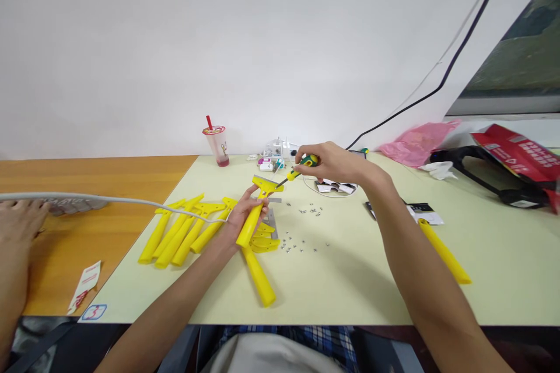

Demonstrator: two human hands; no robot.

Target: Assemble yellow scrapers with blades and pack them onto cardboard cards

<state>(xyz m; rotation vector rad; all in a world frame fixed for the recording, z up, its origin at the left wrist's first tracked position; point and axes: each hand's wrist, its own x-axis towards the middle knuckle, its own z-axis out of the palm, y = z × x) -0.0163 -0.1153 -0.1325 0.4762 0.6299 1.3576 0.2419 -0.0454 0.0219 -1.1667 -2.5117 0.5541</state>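
Head view: hands partly hide screwdriver and held scraper, tip contact uncertain.

Smooth yellow plastic with a soft sheen forms a scraper, alongside a screwdriver pairing a green-and-yellow plastic handle with a dark metal shaft. Flat grey metal blades look dull and smooth; the scattered small fasteners, too tiny to read clearly, appear to be shiny metal. A pale, matt, smooth tabletop abuts a brown wood surface, grained and lightly glossy. A see-through plastic cup, a thin, crinkled pink plastic bag, a printed paper slip, plaid cloth and a matt white wall complete the textures.
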